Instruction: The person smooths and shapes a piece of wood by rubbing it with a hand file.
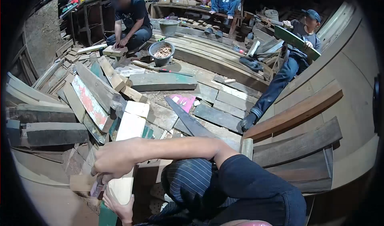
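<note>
The left hand (120,208) cups the near end of a pale plank (121,187) close before the wearer; the right hand (115,158) curls above, its grip's contents unclear. Apparently working that end, which calls for steady support.

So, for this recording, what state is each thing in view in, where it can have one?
Pale wood piece: held at its near end.
Left hand: closed around that end.
Right hand: fingers curled, contents unclear.
Near bucket: upright, holding wood chips.
Far bucket: upright, contents unclear.
Dark blade: uncovered, near end hidden.
Green board: held tilted by a co-worker.
</note>
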